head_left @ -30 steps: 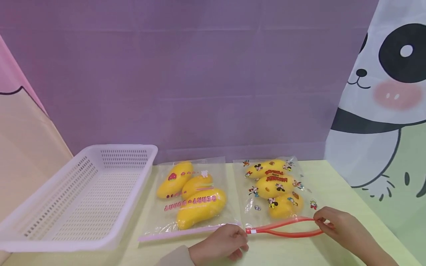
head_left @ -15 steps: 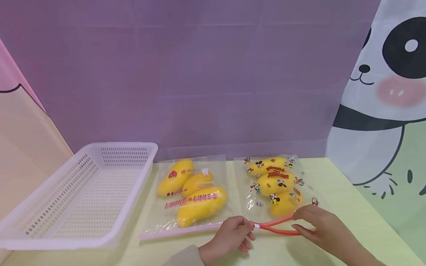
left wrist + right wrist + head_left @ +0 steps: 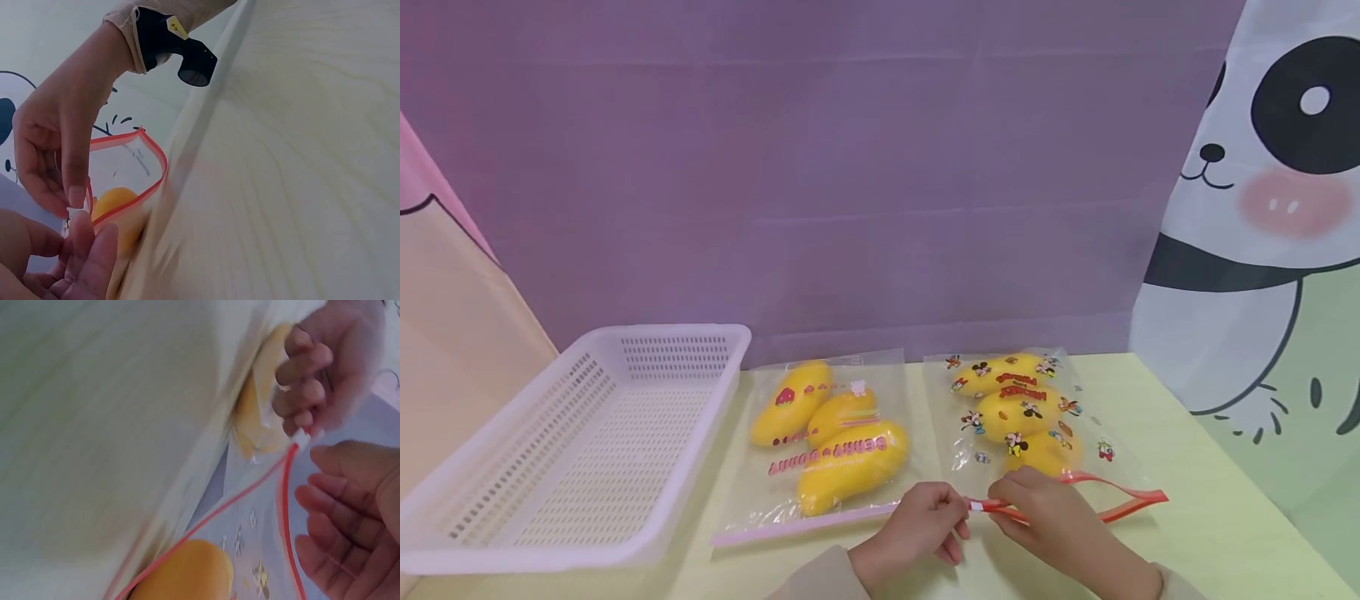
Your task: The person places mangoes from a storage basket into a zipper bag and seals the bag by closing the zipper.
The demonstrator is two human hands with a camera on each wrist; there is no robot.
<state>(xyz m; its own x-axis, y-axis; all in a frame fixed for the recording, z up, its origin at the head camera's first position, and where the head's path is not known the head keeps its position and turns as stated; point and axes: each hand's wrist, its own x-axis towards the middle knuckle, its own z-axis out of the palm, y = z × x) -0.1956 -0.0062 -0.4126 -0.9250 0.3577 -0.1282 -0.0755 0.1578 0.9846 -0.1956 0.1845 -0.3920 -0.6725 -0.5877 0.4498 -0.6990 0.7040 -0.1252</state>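
A clear zip bag [image 3: 958,450] printed with cartoon figures lies on the right and contains several yellow mangoes [image 3: 1015,417]. Its red zip strip [image 3: 1138,500] gapes at the right end. My left hand [image 3: 917,529] pinches the strip's left corner beside a small white slider [image 3: 301,439]. Close to it, my right hand [image 3: 1052,521] has its fingertips right at the strip; in the right wrist view the thumb and loosely bent fingers are apart, just short of the slider. A second clear bag [image 3: 741,492] with a pink strip and several mangoes [image 3: 850,467] lies to the left.
A white slotted plastic basket [image 3: 617,450] stands at the left of the pale wood-patterned table [image 3: 1195,450]. Behind is a purple cloth backdrop [image 3: 820,183], with a panda picture [image 3: 1232,333] on the right.
My right hand has moved left along the red strip from its right end to beside my left hand. The left hand has shifted slightly right, still pinching the corner.
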